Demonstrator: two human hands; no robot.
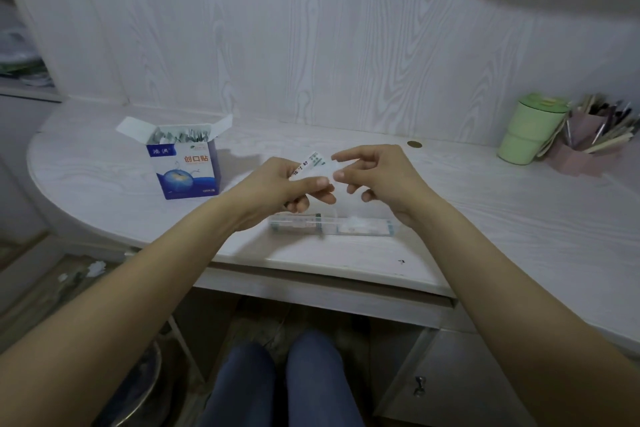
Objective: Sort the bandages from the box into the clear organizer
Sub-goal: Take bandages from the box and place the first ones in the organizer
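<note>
Left hand: your left hand (287, 184) pinches a small bunch of wrapped bandages (313, 165) between thumb and fingers, held above the desk.
Right hand: your right hand (375, 177) meets the same bunch at its right end, thumb and forefinger closed on the wrapper; the other fingers curl loosely below.
Bandages: only the upper ends show, with green print and a dark strip of lettering too small to read; how many you hold cannot be told.
Organizer: the clear organizer (334, 226) lies flat on the desk (104, 184) just under your hands; its far edge is covered by them, and its compartments are hard to separate, though wrapped strips lie inside.
Box: the blue bandage box (185, 172) stands open to your left, more wrappers poking out.
Far right: a green cup (528, 130) and a pen holder (585, 146), partly cut off by the frame.
</note>
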